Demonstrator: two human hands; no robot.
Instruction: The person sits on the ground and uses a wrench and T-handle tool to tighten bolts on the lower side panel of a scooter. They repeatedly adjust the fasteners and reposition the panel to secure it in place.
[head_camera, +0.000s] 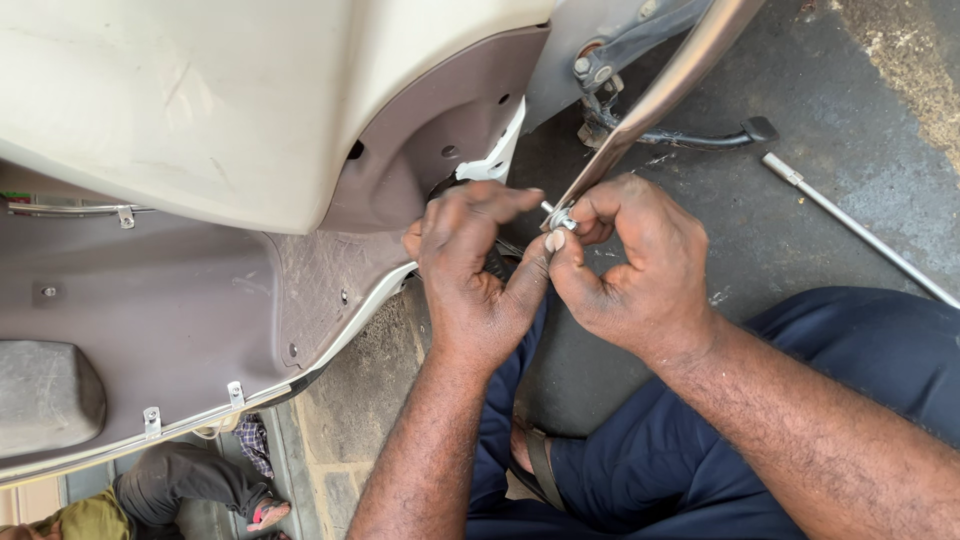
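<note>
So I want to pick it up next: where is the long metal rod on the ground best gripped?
Grip the metal rod mid-shaft, coming from above. It lies flat and bare on the ground, apart from both hands, and its collared end looks thicker and less even.

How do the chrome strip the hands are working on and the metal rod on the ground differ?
The chrome strip is flat, wide and mirror-bright, running up out of frame; the metal rod is thin, round and duller. The left hand and right hand pinch a small fastener at the strip's lower end; the rod lies untouched on the asphalt. Both are long, silver and slanted.
</note>
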